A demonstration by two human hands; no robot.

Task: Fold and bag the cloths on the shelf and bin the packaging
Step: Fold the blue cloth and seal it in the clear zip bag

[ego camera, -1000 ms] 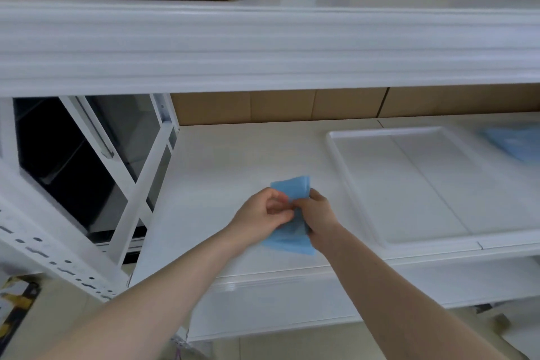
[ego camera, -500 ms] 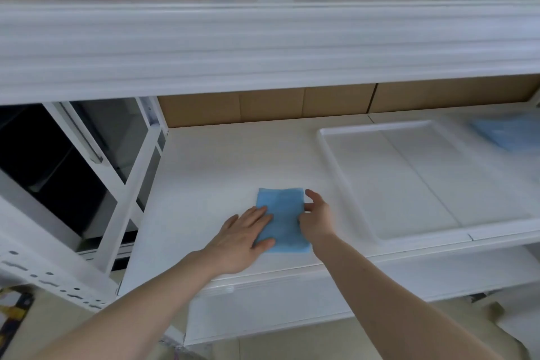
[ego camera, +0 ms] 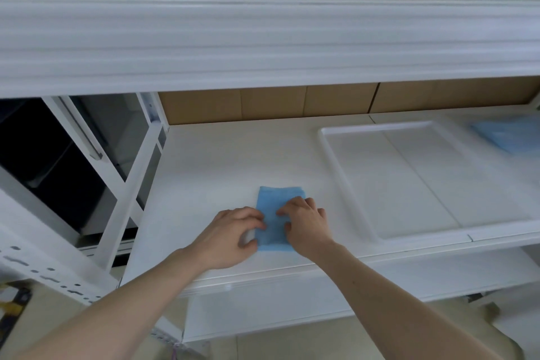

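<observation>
Since half a second ago, both hands close in: left hand (ego camera: 233, 235) at the folded blue cloth (ego camera: 276, 215)'s left edge, right hand (ego camera: 306, 222) on top, fingers curled, pressing it flat on the shelf (ego camera: 222, 161), likely setting the crease. Tray (ego camera: 347, 184) lies right.

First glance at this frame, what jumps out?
A small folded blue cloth lies near the front edge of the white shelf, with the left hand and right hand pressing on it from either side. To its right sits a shallow white plastic tray, and a blurred pile of blue cloth lies at the far right edge.
</observation>
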